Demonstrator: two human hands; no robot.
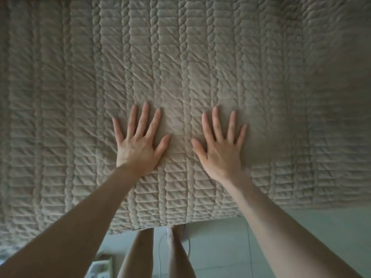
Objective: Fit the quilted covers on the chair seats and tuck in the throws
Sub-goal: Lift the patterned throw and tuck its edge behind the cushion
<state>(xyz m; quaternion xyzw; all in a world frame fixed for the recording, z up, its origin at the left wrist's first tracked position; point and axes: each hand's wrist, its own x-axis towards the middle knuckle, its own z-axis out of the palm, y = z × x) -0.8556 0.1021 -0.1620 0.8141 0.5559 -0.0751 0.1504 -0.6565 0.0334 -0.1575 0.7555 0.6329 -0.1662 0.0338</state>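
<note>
Quilted cover (180,67) lies spread flat, wrinkled, beneath left hand (136,151) and right hand (220,155), both pressing it with fingers splayed, gripping nothing; I judge it soft, light, floppy, so I'd pinch the near hem (152,224).

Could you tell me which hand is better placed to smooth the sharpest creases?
Probably left: the left hand lies flat on the quilted cover short of those creases; the right hand rests off to one side.
</note>
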